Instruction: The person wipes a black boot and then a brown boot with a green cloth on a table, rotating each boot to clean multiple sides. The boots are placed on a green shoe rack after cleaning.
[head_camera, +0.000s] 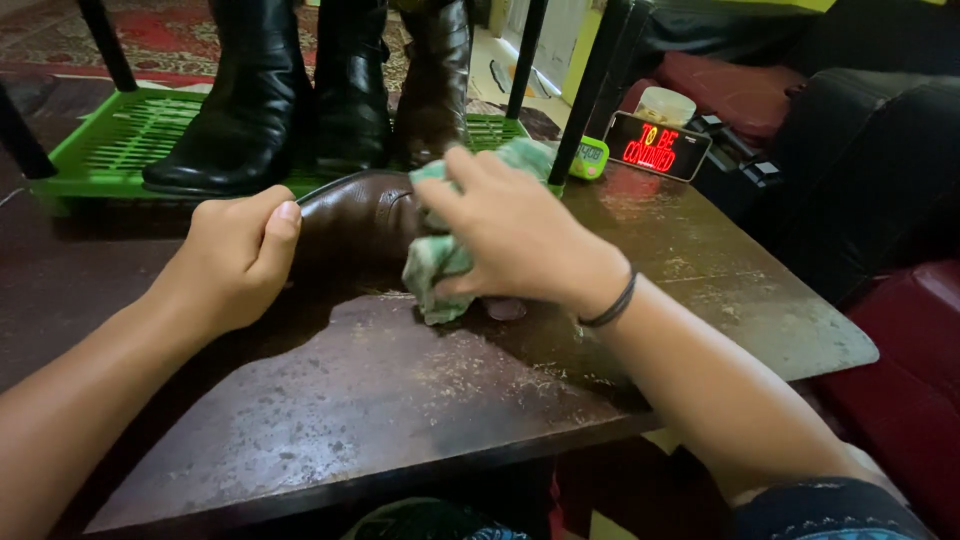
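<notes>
A brown leather boot (360, 215) lies on its side on a worn dark tabletop (400, 400). My left hand (235, 260) grips the boot's left end, thumb on top. My right hand (510, 235) is closed on a crumpled green-and-white cloth (435, 265) and presses it against the boot's right part. A dark band circles my right wrist. Much of the boot is hidden under both hands.
Behind stands a green slatted plastic rack (130, 135) holding two black boots (250, 110) and an upright brown boot (435, 85). A small green clock (590, 157) and a phone with a lit screen (658, 146) sit at the table's far right. Dark furniture legs (590, 85) rise nearby.
</notes>
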